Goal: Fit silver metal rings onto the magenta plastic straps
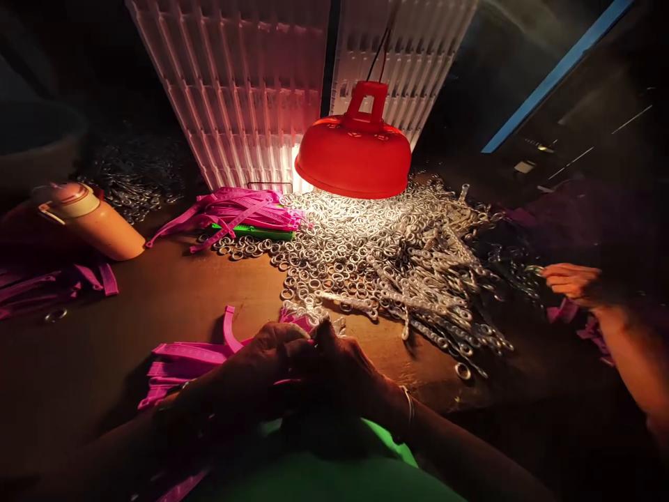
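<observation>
Item: our left hand (261, 355) and right hand (339, 362), closed together on a small metal ring (320, 322) at the worktop's (172, 300) near edge. Finished pink straps (182, 359) lie just left; a large ring heap (376, 258) remains under the red lamp (353, 157).

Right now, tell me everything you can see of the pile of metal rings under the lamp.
The pile of metal rings is a wide, loose heap of small silvery rings, many joined in short strips. It lies on the brown table, brightest directly under the red lamp and fading into shadow to the right. Its near edge reaches the person's left hand and right hand; pink plastic strips border its far left. Another person's hand touches its right edge.
</observation>
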Available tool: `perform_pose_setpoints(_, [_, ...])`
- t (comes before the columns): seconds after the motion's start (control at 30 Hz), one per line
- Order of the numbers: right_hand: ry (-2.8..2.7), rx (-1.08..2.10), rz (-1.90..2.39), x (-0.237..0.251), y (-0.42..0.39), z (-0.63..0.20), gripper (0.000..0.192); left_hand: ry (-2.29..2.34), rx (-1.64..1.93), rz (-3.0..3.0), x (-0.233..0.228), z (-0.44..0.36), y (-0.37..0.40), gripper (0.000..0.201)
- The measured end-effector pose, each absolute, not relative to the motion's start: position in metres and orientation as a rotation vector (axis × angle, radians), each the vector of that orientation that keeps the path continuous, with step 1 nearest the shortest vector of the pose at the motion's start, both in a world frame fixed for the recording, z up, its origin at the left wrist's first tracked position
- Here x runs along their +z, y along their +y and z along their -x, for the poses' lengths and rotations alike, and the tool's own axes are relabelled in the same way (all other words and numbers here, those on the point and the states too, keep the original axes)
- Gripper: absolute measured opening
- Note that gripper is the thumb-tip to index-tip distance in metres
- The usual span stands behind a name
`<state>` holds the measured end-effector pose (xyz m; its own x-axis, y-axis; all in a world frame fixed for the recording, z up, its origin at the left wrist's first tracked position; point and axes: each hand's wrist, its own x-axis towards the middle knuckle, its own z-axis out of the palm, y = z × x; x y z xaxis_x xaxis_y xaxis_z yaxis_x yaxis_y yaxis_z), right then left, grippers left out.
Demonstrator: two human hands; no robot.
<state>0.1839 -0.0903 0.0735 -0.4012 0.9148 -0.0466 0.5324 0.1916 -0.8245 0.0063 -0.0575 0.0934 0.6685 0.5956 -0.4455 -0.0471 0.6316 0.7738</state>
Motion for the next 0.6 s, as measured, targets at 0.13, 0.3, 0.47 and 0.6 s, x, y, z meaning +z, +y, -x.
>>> perform_pose_setpoints(0.13, [-1.944,1.152,1.369,0.0682,-0.0914,-0.1841,0.027,0.877,0.431,-0.958,0.0887,-0.0077,-0.058,0.028])
perform_pose_setpoints(0.3, [-2.081,0.882,1.421,0.0733,-0.0927,-0.1813,0.026,0.942,0.454,-0.961,0.0918,-0.0109,-0.0607,0.029])
perform_pose_setpoints(0.47, [-2.115,0.967,1.319,0.0705,-0.0932,-0.183,0.031,0.824,0.43,-0.928,0.0951,-0.0117,-0.059,0.021])
perform_pose_setpoints(0.6, [-2.134,1.049,1.249,0.0703,-0.0882,-0.1845,0.028,0.862,0.462,-0.884,0.0911,-0.0156,-0.0545,0.022])
